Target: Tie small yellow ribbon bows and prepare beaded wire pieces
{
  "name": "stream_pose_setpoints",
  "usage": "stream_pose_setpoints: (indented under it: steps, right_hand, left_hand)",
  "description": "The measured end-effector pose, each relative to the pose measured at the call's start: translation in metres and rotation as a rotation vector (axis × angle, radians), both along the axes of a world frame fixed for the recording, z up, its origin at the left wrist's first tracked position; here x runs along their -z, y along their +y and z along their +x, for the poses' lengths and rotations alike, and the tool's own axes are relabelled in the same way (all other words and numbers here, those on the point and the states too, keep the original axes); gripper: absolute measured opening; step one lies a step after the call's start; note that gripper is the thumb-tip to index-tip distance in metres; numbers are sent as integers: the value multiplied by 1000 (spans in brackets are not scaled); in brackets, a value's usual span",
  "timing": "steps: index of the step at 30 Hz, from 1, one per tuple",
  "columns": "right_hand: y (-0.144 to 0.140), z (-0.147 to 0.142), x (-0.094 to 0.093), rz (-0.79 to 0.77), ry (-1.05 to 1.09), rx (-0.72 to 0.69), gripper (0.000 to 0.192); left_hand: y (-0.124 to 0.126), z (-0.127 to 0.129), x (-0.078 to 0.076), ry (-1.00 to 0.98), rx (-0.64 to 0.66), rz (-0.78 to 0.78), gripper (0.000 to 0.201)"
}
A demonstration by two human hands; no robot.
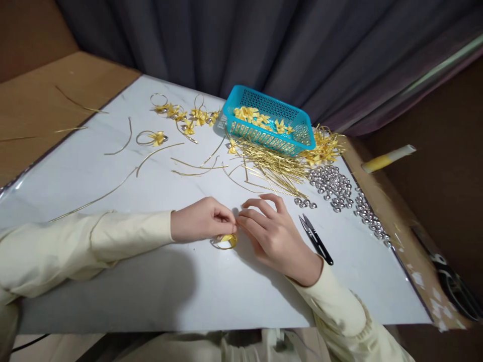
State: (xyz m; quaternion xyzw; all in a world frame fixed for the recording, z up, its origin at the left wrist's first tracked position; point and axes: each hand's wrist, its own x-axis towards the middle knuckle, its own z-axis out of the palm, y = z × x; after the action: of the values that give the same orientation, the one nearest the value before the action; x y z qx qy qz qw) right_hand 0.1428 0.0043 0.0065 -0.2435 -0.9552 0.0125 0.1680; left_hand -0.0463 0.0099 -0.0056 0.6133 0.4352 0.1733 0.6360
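Near the front middle of the table, my left hand (206, 218) is closed in a pinch over a yellow ribbon bow (228, 240) with a loop of gold cord. My right hand (269, 234) meets it from the right. Its thumb and index finger press together at the left fingertips, while the other fingers are raised and apart. Whatever lies between the right fingertips is too small to make out. Right of that hand lies a pair of black-handled thread snips (316, 240).
A blue plastic basket (269, 95) at the back holds yellow bows. Gold cord pieces (277, 168) lie before it. Silver beads (332, 185) are heaped at right. Finished-looking bows with loops (188, 118) lie back left. Scissors (453, 286) hang beyond the right edge.
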Motion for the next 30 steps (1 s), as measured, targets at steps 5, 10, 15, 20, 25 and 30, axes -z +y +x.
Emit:
stream_pose_setpoints:
  steps: [5,10,15,20,25,30]
  right_hand:
    - [3,3,-5,-13,19,42,17]
    - [5,9,-12,-92,47,55,32]
    - [2,7,-9,-156,26,-5,30]
    - [2,4,-3,-112,11,-10,21]
    - [6,9,-3,-57,31,16,20]
    - [8,14,-8,-75,7,47,22]
  left_hand:
    - [0,-1,-1,5,8,-22,18]
    - [0,-1,1,-18,4,-45,20]
    - [0,-1,2,-27,4,-11,18]
    - [-1,-1,1,-15,16,-15,17]
    - [-1,-2,0,1,46,-25,21]
    - [-1,-2,1,-8,36,-34,20]
